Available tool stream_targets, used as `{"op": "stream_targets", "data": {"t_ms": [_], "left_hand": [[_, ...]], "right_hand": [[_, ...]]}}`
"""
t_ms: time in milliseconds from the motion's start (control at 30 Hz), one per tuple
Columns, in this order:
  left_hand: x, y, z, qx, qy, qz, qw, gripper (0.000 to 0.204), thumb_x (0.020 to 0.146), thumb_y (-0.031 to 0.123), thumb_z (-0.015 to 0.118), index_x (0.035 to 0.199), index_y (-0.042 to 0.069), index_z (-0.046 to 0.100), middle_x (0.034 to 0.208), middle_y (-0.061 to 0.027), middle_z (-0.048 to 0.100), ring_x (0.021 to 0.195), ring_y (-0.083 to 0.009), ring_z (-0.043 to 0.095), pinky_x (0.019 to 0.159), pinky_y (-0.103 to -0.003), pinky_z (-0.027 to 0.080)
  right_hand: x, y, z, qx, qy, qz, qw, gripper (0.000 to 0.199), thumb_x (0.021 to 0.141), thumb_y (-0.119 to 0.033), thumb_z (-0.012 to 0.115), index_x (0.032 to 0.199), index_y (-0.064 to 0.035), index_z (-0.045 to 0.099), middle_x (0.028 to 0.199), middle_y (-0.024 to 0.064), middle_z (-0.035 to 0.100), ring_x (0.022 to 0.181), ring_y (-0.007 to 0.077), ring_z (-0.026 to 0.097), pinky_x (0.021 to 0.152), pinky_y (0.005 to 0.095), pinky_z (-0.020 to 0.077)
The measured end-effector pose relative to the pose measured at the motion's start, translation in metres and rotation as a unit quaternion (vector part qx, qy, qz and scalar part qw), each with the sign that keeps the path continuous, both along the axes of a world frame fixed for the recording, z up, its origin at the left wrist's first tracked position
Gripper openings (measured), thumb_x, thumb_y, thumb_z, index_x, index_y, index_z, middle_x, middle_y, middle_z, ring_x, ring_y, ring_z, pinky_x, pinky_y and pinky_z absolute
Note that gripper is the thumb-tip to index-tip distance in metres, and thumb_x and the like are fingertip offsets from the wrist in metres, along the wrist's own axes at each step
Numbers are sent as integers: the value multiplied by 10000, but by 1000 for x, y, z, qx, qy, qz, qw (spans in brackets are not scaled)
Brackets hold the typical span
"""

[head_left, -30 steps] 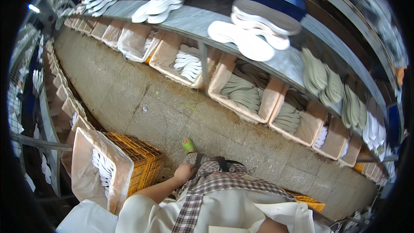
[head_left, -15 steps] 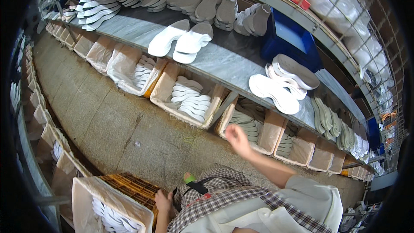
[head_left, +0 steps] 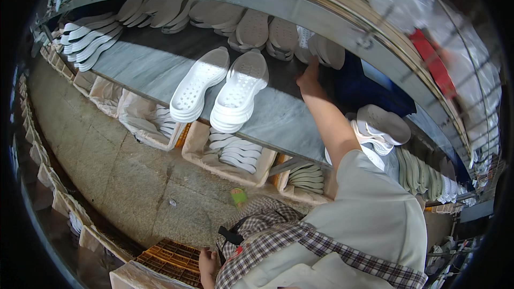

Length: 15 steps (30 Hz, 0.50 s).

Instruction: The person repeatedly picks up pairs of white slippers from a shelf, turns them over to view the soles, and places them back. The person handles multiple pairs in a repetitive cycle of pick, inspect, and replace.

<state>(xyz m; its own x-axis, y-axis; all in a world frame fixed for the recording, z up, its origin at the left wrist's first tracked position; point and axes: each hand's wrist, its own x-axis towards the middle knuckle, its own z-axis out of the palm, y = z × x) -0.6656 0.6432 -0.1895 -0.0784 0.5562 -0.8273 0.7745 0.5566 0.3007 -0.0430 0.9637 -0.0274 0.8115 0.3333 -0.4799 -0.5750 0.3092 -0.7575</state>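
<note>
On the grey shelf point(head_left: 155, 69), right hand point(head_left: 309, 77) touches beige soles point(head_left: 326, 51), grip unclear; left hand point(head_left: 206, 265) loose

I'm seeing the person wearing a pale grey short-sleeved top; the sleeve point(head_left: 369, 203) is ending above the elbow, leaving the forearm bare down to the right hand point(head_left: 309, 77). Below it a checked garment point(head_left: 300, 238) in brown, white and dark lines is showing, with a small black strap or clip point(head_left: 230, 234) on it. The left hand point(head_left: 208, 263) is showing bare, with no glove, ring or watch that I can make out.
</note>
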Motion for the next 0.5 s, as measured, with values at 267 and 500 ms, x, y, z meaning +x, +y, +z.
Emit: {"op": "stream_targets", "data": {"t_ms": [267,500], "left_hand": [[32,41,-19,-1,-36,-38,999,373,895,150,574,1237,27,490,1137,-168,575,999,-297,599,833,-421,501],[22,74,-17,-2,-28,-134,991,382,911,167,550,1268,50,480,1166,-163,572,1010,-310,586,831,-434,500]], "right_hand": [[111,-26,-24,197,-336,-62,919,717,809,-515,608,1372,-128,393,1418,132,348,1290,314,338,1041,472,293],[88,-37,3,205,-154,-58,965,378,885,-180,521,1244,-69,480,1248,142,451,1165,319,438,935,451,422]]}}
